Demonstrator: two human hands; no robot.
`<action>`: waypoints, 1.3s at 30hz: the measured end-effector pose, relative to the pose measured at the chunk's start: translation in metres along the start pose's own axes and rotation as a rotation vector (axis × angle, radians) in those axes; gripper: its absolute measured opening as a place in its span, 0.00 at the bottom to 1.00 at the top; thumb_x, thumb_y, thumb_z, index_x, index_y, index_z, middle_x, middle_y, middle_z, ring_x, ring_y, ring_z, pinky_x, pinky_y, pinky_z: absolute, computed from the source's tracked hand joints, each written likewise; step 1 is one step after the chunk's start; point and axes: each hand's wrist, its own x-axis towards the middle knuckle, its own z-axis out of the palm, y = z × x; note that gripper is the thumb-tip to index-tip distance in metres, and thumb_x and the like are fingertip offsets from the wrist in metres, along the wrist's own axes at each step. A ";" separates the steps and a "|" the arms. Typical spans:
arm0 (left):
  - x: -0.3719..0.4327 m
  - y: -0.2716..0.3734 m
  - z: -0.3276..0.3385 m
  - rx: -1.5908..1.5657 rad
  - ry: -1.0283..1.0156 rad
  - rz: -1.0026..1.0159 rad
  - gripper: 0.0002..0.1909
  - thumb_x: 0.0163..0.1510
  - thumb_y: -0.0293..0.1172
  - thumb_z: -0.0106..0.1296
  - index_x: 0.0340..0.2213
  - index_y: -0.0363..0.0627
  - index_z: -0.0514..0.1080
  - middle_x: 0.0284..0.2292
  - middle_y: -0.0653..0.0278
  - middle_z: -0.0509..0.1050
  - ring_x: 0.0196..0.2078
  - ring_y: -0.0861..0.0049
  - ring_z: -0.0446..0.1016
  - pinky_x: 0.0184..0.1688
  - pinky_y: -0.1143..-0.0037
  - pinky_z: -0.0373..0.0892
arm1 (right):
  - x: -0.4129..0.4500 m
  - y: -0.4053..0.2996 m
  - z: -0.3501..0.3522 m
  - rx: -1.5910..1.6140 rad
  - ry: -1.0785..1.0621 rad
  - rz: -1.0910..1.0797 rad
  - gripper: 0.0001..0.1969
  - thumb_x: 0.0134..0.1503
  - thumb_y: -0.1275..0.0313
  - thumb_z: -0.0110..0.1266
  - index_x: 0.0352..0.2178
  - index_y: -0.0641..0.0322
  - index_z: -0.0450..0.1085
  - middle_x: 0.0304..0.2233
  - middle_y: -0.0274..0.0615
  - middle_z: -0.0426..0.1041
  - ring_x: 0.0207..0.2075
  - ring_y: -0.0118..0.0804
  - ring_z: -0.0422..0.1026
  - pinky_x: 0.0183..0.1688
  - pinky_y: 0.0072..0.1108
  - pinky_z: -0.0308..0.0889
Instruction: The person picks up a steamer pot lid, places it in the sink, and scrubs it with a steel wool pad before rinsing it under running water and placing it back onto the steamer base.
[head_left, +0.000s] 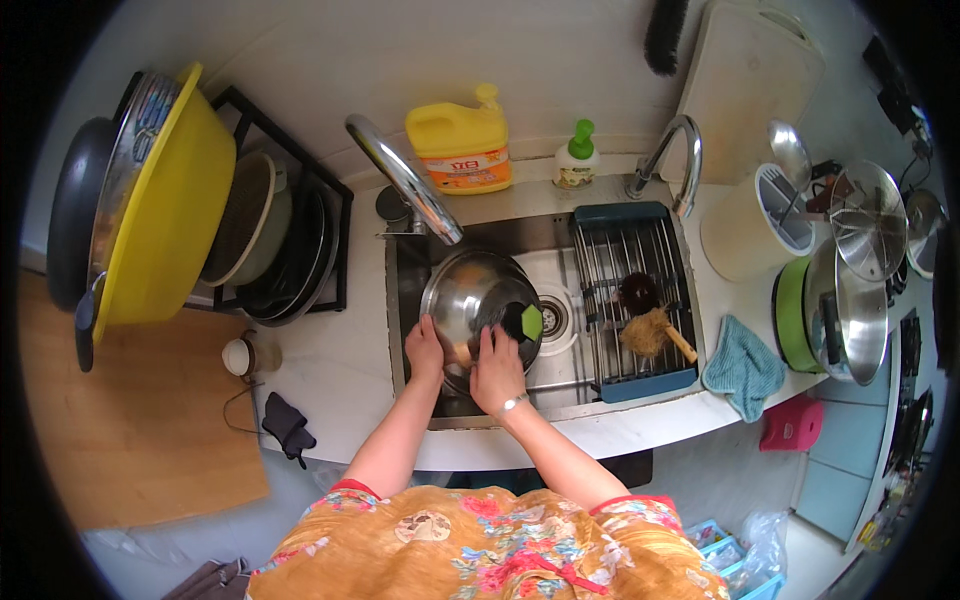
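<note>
A round stainless steel basin (459, 292) sits tilted in the left part of the sink (559, 262). My left hand (425, 351) grips its near-left rim. My right hand (498, 367), a silver-coloured band at its wrist, reaches over the near side of the basin with fingers spread on the metal. Just past those fingertips is a black and light-green piece (532, 322), perhaps a scouring sponge; whether the hand grips it cannot be told. Above the basin arches a chrome faucet (405, 176). No running water can be made out.
An extendable drain rack (637, 389) spans the sink's right side, holding a fibre pot brush (649, 334). Behind stand a yellow detergent jug (461, 146) and a pump bottle (577, 157). A blue cloth (742, 367) lies right, near pots. Left, a rack (346, 247) holds basins.
</note>
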 end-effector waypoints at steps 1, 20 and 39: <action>-0.007 0.003 0.002 -0.010 0.005 0.004 0.19 0.56 0.40 0.38 0.29 0.33 0.69 0.24 0.60 0.71 0.27 0.77 0.67 0.32 0.76 0.62 | 0.015 0.001 -0.004 -0.006 0.002 -0.010 0.29 0.44 0.72 0.48 0.48 0.76 0.53 0.49 0.57 0.53 0.50 0.55 0.54 0.52 0.35 0.52; -0.016 0.020 0.009 -0.222 -0.003 0.030 0.30 0.57 0.49 0.27 0.22 0.30 0.66 0.20 0.51 0.70 0.25 0.67 0.68 0.30 0.70 0.62 | 0.019 -0.005 -0.007 -0.029 0.193 -0.485 0.19 0.44 0.72 0.50 0.40 0.63 0.63 0.45 0.50 0.62 0.47 0.50 0.60 0.50 0.34 0.55; -0.023 0.013 -0.015 -0.164 -0.324 0.232 0.23 0.56 0.43 0.35 0.16 0.38 0.64 0.13 0.69 0.64 0.19 0.84 0.64 0.22 0.79 0.58 | 0.147 0.087 -0.050 0.106 0.408 -0.286 0.05 0.38 0.72 0.56 0.20 0.60 0.70 0.36 0.48 0.66 0.39 0.49 0.64 0.42 0.32 0.60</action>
